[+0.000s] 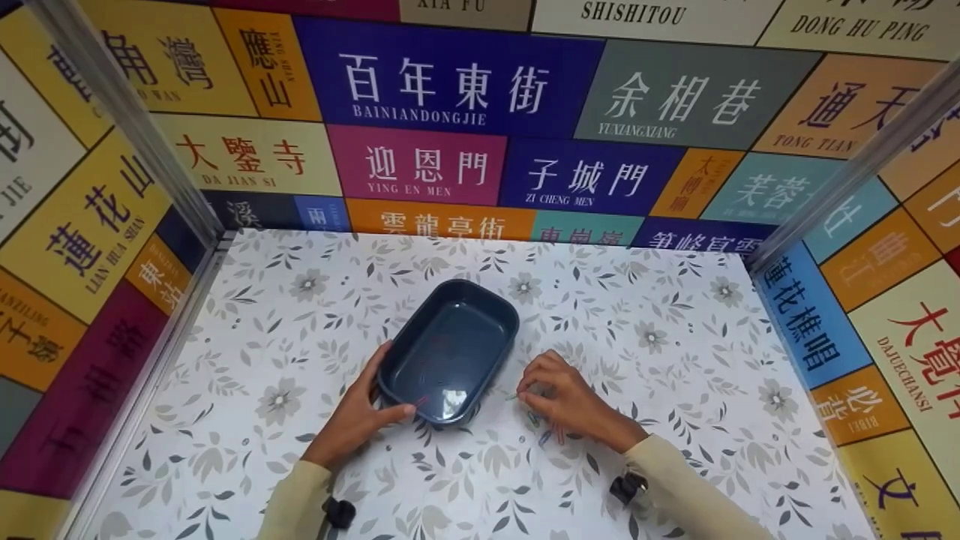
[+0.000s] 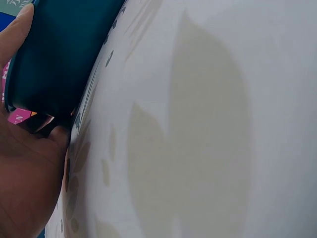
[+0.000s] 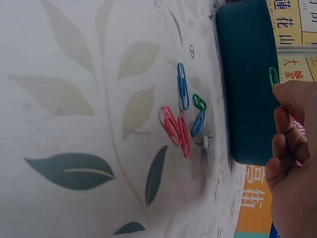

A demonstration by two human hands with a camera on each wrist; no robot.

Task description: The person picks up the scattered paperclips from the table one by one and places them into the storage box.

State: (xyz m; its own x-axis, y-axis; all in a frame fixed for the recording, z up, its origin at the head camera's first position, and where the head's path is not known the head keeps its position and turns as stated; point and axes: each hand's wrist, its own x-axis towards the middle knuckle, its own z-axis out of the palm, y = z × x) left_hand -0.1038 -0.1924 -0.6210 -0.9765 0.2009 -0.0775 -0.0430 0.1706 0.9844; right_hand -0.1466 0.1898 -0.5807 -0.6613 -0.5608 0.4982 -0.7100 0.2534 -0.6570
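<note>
While left hand [image 1: 360, 416] round tray [image 1: 469, 315]; paperclip [image 3: 273, 76] in right [image 1: 562, 394]

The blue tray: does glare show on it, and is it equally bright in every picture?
Head view: white glare inside the tray, at its near end; left wrist view: it looks dark, no such glare; right wrist view: dark too, no bright highlight.

Room: worktop [image 1: 600, 292] behind the blue container [image 1: 450, 337], to the back edge and both back corners; container's mouth unobstructed above | Obstacles: left hand [image 1: 356, 420] at its left rim; right hand [image 1: 562, 394] and loose paper clips [image 3: 172, 126] off its right; panels [image 1: 465, 75] along left, right, back edges
</note>
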